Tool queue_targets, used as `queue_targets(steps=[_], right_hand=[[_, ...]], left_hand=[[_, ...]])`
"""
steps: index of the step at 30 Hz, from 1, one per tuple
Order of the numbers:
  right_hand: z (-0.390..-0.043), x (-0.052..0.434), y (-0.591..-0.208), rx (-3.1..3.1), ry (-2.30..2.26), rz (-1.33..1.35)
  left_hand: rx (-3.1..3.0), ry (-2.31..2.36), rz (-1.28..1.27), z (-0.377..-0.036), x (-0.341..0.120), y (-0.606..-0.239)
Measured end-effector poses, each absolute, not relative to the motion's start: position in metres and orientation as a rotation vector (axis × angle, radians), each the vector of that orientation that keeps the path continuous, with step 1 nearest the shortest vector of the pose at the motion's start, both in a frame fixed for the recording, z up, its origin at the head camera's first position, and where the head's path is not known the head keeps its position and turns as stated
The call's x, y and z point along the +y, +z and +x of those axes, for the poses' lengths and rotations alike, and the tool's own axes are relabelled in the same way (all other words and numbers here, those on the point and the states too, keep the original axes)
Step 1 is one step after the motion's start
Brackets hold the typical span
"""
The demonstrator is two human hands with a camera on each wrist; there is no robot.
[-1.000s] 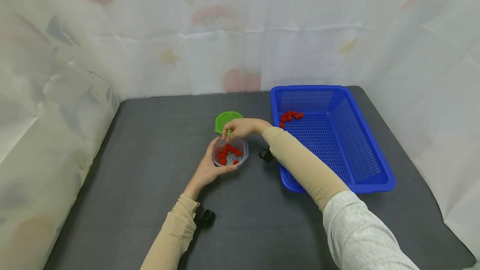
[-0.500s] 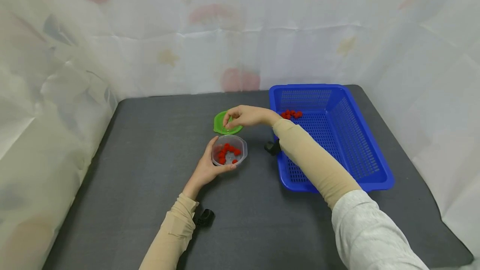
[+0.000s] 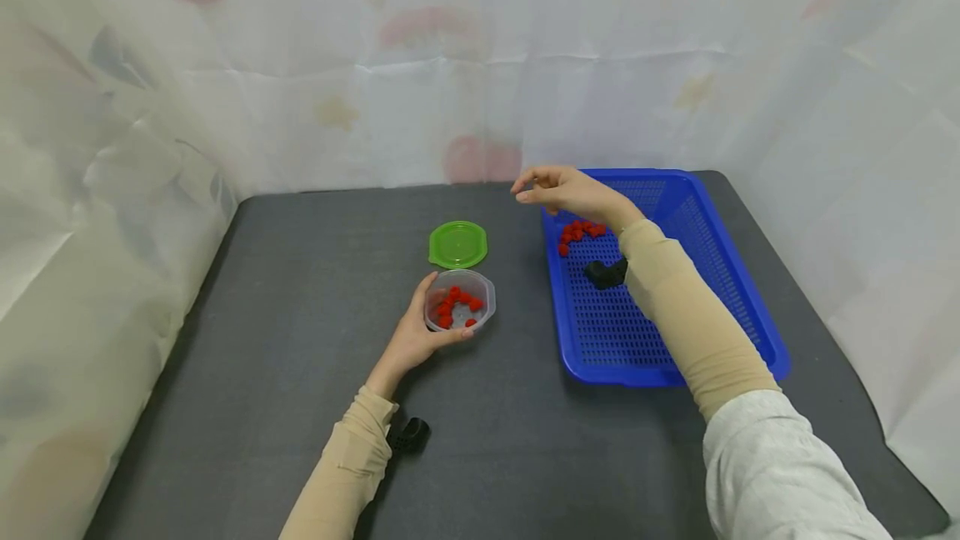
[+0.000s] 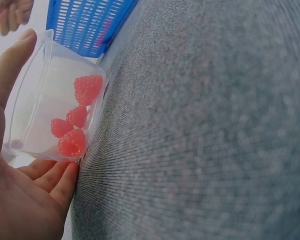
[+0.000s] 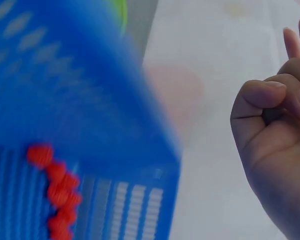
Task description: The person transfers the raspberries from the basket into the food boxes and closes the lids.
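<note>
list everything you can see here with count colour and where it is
clear plastic container: one, transparent, lidless, on the table left of the basket
raspberries in the container: roughly ten, red, on its floor
lid: one, green, flat on the table just behind the container
basket: one, blue, perforated, on the right side of the table
raspberries in the basket: a small cluster, red, at its far left corner
table: one, dark grey
backdrop sheet: white with faint coloured shapes, behind and beside the table
wrist cameras: two, black, one under each forearm
left hand: cups the container's near left side
right hand: in the air over the basket's far left corner, fingers loosely curled, nothing seen in it
</note>
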State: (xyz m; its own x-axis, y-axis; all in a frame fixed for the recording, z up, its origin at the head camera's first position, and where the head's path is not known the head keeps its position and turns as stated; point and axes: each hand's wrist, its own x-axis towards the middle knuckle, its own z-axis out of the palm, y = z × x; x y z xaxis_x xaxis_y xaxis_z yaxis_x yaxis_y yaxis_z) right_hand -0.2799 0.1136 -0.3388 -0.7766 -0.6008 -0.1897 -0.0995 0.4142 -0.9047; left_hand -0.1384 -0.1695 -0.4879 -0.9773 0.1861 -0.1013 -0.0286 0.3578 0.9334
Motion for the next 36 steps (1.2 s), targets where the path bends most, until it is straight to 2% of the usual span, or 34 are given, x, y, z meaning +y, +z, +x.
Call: queue_targets(steps=[10, 20, 36], right_hand=[[-0.294, 0.168, -0.381, 2.300, -1.461, -0.347], [-0.290, 0.181, -0.420, 2.296, -1.418, -0.223], [-0.296, 0.178, -0.460, 2.378, -1.051, -0.416]], left_hand=[[2.456, 1.661, 0.125, -0.139, -0.172, -0.491], [2.454, 1.658, 0.115, -0.139, -0.173, -0.495], [2.462, 1.651, 0.105, -0.138, -0.174, -0.493]])
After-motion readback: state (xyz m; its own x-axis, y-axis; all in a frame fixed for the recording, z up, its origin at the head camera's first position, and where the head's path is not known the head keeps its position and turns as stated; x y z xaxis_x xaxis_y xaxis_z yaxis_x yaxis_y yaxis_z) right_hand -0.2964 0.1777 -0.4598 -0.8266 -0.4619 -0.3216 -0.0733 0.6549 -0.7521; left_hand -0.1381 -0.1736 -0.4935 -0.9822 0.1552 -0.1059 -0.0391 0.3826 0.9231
